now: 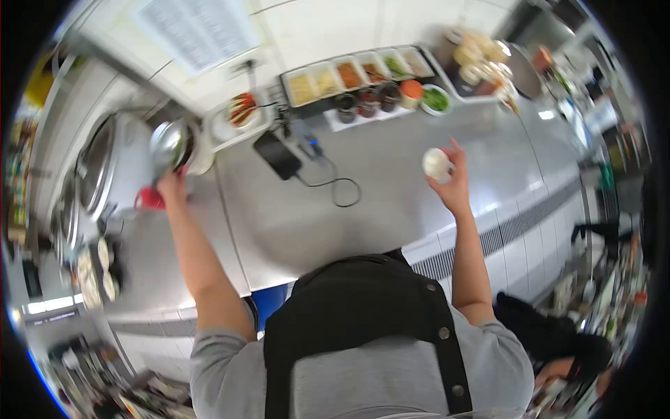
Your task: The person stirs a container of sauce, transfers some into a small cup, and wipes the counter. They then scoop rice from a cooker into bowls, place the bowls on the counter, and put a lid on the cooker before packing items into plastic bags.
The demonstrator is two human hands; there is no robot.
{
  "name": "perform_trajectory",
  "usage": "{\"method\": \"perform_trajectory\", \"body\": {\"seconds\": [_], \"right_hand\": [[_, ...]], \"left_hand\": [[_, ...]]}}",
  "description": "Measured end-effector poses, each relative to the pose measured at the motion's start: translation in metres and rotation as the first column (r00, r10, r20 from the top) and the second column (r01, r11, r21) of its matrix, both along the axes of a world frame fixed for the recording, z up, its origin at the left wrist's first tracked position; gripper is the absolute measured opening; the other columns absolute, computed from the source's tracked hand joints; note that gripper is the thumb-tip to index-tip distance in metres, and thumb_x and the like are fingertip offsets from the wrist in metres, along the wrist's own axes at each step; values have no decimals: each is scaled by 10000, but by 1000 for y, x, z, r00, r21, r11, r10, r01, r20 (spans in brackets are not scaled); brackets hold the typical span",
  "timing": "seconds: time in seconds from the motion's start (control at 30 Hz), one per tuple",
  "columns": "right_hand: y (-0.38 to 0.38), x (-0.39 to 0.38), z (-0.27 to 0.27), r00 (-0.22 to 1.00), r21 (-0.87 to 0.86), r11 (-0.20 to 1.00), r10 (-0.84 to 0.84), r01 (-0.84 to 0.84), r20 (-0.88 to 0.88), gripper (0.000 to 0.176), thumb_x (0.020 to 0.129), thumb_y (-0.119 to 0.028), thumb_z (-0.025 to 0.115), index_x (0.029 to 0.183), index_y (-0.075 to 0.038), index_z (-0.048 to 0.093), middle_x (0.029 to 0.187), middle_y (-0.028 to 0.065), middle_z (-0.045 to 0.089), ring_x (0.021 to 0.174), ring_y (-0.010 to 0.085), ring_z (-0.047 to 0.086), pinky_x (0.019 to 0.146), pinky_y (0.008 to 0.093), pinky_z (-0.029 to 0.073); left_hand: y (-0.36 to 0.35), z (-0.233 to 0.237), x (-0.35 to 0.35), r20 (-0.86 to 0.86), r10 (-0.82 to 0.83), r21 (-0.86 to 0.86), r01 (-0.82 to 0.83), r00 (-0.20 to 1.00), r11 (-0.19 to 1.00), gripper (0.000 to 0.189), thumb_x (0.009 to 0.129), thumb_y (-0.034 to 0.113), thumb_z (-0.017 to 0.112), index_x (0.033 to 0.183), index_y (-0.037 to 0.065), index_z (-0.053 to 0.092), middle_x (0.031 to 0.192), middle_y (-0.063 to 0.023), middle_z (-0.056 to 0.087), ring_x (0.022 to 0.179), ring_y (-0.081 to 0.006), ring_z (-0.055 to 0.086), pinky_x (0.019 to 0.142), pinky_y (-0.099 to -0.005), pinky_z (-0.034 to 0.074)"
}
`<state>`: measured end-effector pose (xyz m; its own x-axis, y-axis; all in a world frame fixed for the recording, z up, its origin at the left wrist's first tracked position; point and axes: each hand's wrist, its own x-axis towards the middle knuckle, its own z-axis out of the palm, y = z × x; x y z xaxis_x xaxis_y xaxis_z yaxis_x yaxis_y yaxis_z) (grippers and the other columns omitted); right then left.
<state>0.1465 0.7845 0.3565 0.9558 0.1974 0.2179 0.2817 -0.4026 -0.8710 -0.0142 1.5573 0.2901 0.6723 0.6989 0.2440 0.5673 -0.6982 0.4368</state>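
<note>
A small white cup [437, 165] is held in my right hand [454, 183], raised over the steel counter [391, 230], with the fingers curled round its side. At the far left my left hand [172, 183] is closed right at a shiny round metal piece [167, 142]; I cannot tell exactly what its fingers grip. A red object [149, 198] lies just below that hand. Beside it stands a large pot-like cooker [125, 164] of pale metal.
Along the wall runs a tray of ingredient tubs [347, 75], with dark jars [368, 103] and a bowl of chopped greens [436, 100] before it. A black device [276, 155] with a looped cable [347, 204] lies mid-counter. A plate of red-and-white food [242, 110] sits at back left. Another person [551, 339] is at lower right.
</note>
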Motion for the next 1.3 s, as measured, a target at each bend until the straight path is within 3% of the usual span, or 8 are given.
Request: {"method": "perform_trajectory", "body": {"seconds": [0.07,0.1,0.27,0.4,0.53,0.67,0.97,1.3], "right_hand": [[-2,-10,21,995,59,997,62,-58,-78,1006,700,44,813,1564,-105,319,1382,123,562,1274,253,555,1032,428,515],[-5,-12,25,992,98,992,92,-83,-91,1002,701,44,809,1562,-111,320,1388,119,563,1284,252,553,1038,421,511],[-19,-23,44,943,321,922,282,-215,-177,1018,688,103,775,1564,-107,301,1437,134,538,1328,225,523,1090,392,468],[-41,-29,69,903,407,874,373,-264,-215,1029,681,149,747,1569,-97,292,1450,148,526,1330,208,512,1111,384,448],[-82,-25,83,911,351,895,360,-277,-199,1020,686,148,737,1571,-99,293,1434,141,543,1328,225,522,1111,385,451],[-136,-30,95,965,65,975,220,-213,-140,1004,682,106,755,1561,-101,317,1400,146,577,1322,265,551,1085,404,473],[-278,-57,78,990,-170,980,-122,108,-76,940,697,13,767,1535,-89,353,1310,155,611,1236,351,609,1039,421,504],[-427,-76,81,873,-177,865,-485,469,-58,966,683,19,771,1540,-94,340,1310,163,593,1240,345,596,1037,419,501]], "left_hand": [[28,-38,-5,513,157,-455,112,844,883,504,966,419,698,1268,32,586,1049,-184,714,870,-353,718,675,-468,580],[-6,-22,0,594,537,-781,271,598,562,572,980,375,693,1381,12,507,1129,-197,683,878,-346,712,650,-449,582],[-190,69,0,507,673,-736,-137,538,663,617,1000,206,654,1489,-35,365,1074,-130,604,814,-231,650,617,-293,522],[-317,37,9,696,298,-460,87,653,884,500,979,107,594,1447,-2,454,906,-13,475,714,-93,470,605,-272,428],[-513,32,39,427,-241,-476,444,871,759,300,979,102,625,1272,44,593,1007,-8,579,845,-103,525,733,-255,449],[-661,52,63,437,-638,-759,641,634,117,449,981,98,637,1423,101,557,1104,-42,613,967,-115,586,775,-266,512],[-867,45,128,747,-468,-665,548,472,-508,519,1022,73,496,1538,35,453,1375,-99,547,1299,-206,520,1129,-355,370],[-1027,71,196,548,-785,-131,898,-289,-421,435,935,20,552,1368,-6,579,1391,-187,538,1228,-346,535,1063,-449,414]]}}
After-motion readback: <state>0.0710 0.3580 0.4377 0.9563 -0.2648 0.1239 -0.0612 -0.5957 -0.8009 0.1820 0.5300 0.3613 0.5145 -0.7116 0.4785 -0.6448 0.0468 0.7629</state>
